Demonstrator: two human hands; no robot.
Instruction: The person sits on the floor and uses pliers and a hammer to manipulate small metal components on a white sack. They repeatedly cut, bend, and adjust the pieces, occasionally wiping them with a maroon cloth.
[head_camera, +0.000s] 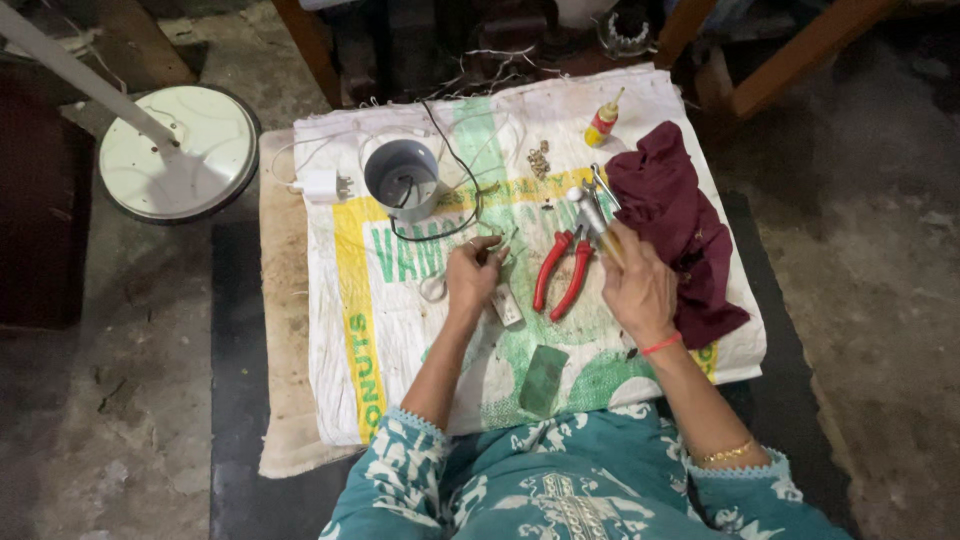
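My left hand (472, 276) is closed around a small metal part, held just above a white printed sack (400, 330) spread as a work mat. My right hand (638, 285) grips a screwdriver (592, 218) by its yellowish handle, its metal shaft pointing away from me. Red-handled pliers (560, 272) lie between the two hands. A small white rectangular piece (507, 304) rests just right of my left hand.
A grey cup-shaped housing (402, 178) with a black wire stands at the back. A white plug adapter (322, 185), a maroon cloth (678, 225), a small yellow bottle (601, 123), a green block (543, 380) and a round white fan base (178, 152) surround the mat.
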